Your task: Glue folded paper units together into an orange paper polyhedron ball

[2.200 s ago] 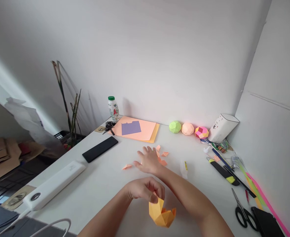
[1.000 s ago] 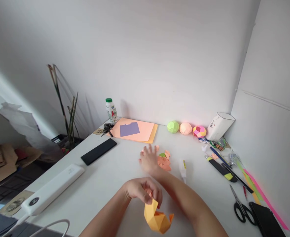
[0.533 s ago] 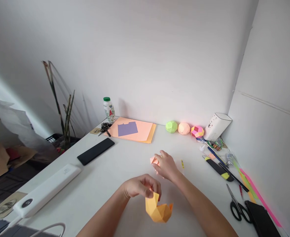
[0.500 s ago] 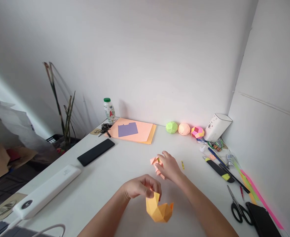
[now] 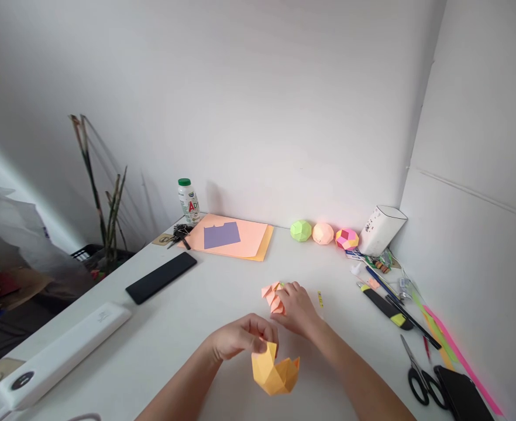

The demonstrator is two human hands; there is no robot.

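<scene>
My left hand (image 5: 239,338) is closed on the rim of a half-built orange paper polyhedron (image 5: 274,371), held just above the white desk (image 5: 188,327). My right hand (image 5: 297,305) rests on the desk a little farther back, fingers curled around a small heap of folded peach paper pieces (image 5: 271,294); some pieces poke out at its left side.
Peach and purple sheets (image 5: 231,238), a small bottle (image 5: 188,202), keys (image 5: 176,234), a black phone (image 5: 161,277) and a white device (image 5: 60,355) lie left. Three paper balls (image 5: 323,233) and a white box (image 5: 379,230) stand at the wall. Pens (image 5: 387,292), scissors (image 5: 420,377) lie right.
My right hand swept the scattered peach pieces together from farther back and drew them toward me into a heap under its fingers. My left hand kept holding the orange shape.
</scene>
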